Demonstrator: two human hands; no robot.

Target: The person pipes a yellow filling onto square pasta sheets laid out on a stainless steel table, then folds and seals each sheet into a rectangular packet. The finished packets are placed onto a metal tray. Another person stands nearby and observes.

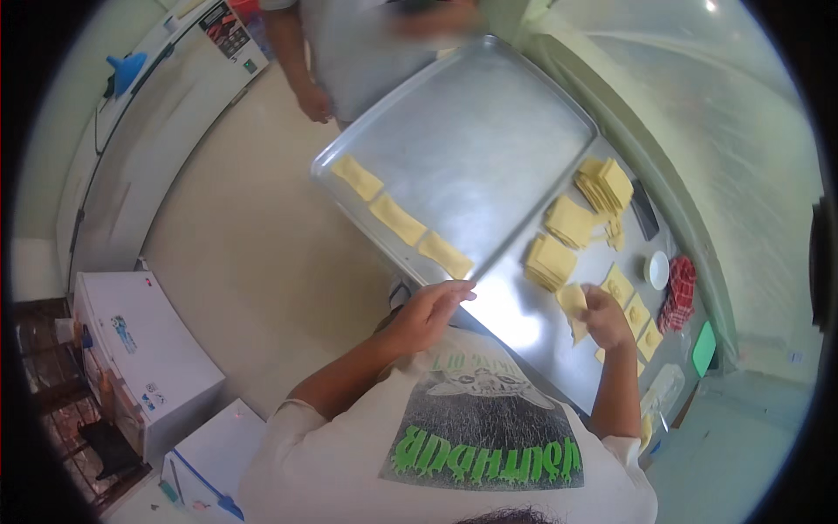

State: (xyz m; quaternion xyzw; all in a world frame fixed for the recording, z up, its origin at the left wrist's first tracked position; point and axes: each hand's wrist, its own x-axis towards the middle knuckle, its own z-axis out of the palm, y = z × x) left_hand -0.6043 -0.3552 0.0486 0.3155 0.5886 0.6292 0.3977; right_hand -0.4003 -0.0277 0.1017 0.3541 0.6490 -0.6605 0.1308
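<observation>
My right hand (608, 316) is closed on a pale yellow dough piece (573, 300), pinching its edge above the metal table (511, 301). Beside it lie several dough squares (636, 311), some with a small mound of filling on top. At the near corner of a large metal tray (489, 122), my left hand (426, 316) has its fingers stretched out, touching or nearly touching the rim. Three flat dough strips (397, 218) lie end to end along the tray's left side. Dough stacks (551, 261) stand on the table, just beyond my right hand.
A white bowl (656, 270), a red checked cloth (678, 293) and a dark flat blade (644, 210) lie along the table's right side. A green flat item (704, 348) is nearby. Another person (349, 52) stands beyond the tray. A white chest freezer (148, 349) is at left.
</observation>
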